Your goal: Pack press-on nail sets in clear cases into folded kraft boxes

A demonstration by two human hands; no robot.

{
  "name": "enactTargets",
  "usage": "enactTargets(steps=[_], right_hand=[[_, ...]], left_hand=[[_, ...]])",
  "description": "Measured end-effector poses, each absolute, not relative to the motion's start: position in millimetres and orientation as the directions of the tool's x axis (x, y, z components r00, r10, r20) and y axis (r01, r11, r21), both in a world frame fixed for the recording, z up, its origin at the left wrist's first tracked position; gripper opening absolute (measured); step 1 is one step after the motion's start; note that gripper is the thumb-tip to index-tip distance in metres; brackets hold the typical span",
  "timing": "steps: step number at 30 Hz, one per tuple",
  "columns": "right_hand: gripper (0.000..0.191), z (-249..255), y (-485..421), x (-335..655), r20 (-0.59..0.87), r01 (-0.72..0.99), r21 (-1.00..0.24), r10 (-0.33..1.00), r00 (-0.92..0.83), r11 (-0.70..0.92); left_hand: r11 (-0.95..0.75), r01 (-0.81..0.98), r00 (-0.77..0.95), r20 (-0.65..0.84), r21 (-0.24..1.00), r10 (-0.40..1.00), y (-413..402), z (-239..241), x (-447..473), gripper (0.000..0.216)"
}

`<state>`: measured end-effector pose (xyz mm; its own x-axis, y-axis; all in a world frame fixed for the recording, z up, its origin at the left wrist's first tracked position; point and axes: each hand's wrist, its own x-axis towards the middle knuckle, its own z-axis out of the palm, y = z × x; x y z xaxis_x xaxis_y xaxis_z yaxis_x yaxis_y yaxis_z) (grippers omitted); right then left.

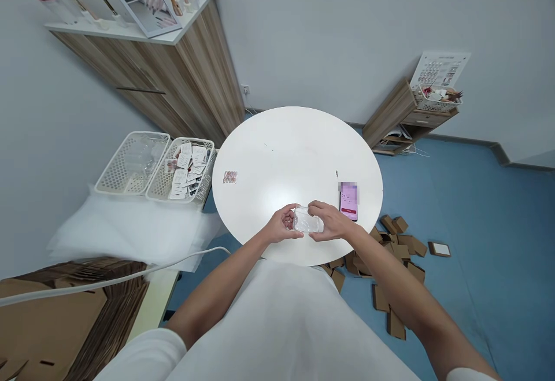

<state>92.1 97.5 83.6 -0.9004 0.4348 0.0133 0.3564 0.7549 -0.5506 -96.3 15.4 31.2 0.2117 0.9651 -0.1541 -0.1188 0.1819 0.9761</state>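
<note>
Clear case (307, 221), prob. — long axis L-R, btwn hands (333, 221).

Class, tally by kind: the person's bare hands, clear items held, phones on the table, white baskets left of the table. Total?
Left hand and right hand: 2
Clear item: 1
Phone: 1
White baskets: 2
Total: 6

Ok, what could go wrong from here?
The clear case could slip, as the left hand and right hand grip it at its two ends.
The phone might get nudged, since it lies close beside the right hand.
The small pieces could perhaps be swept off, lying near the left edge of the table.
</note>
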Motion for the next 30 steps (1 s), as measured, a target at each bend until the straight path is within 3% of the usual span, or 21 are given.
enactTargets(steps=[21,30], right_hand=[[0.032,81.3,97.1,93.6,0.026,0.357,-0.588,0.458,-0.888,0.726],[0.032,85.7,103.8,94.6,-0.056,0.423,-0.610,0.496,-0.867,0.670]], left_hand=[[0.202,-0.139,0.200,-0.173,0.969,0.964,14.1,31.2,-93.9,0.078],[0.263,-0.188,0.225,-0.219,0.946,0.949,13.3,25.4,-95.6,0.083]])
